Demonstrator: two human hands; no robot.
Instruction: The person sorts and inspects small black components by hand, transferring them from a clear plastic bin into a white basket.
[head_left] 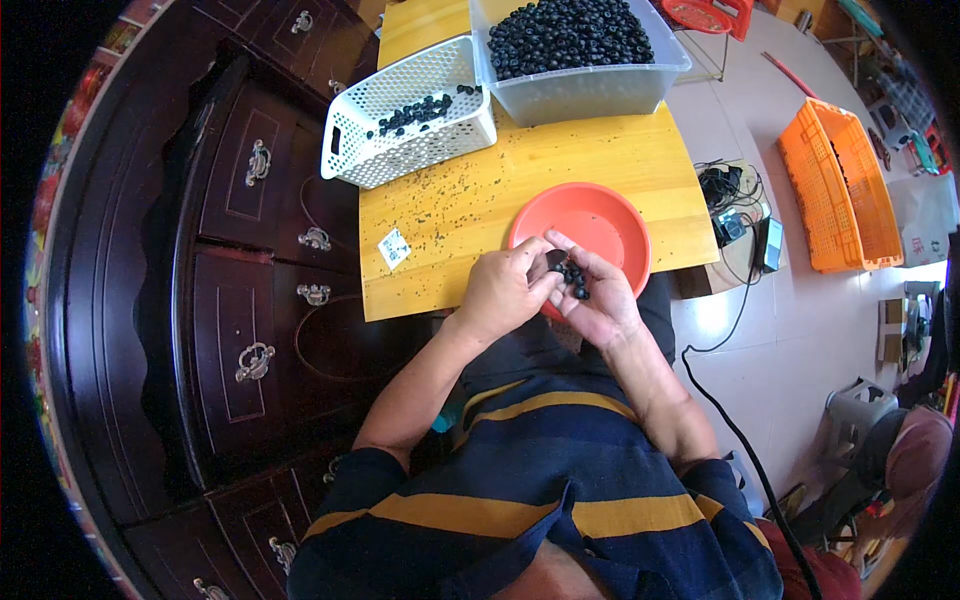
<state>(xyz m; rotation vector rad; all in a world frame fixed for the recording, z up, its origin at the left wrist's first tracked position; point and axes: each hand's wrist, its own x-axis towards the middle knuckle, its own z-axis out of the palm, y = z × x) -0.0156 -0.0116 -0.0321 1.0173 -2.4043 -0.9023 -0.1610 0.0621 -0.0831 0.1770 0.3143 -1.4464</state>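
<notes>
My right hand (603, 300) is cupped palm up over the near rim of a red plastic basin (610, 225), with several small black round pieces (575, 280) in its palm. Closed in a pinch, my left hand (505, 292) meets it from the left, its fingertips against the right fingers. Something dark shows between the fingertips, but what the left hand grips is too small to make out. The visible inside of the basin is bare red. Beyond it, a clear plastic tub (575, 95) holds a heap of similar black pieces.
On the yellow wooden table (460, 215) a white perforated basket (400, 160) holds some black pieces; dark crumbs and a printed white slip (394, 248) lie nearby. Dark drawers (245, 290) line the left side. Rightward are cables (725, 185), an orange crate (835, 190) and a grey stool (860, 410).
</notes>
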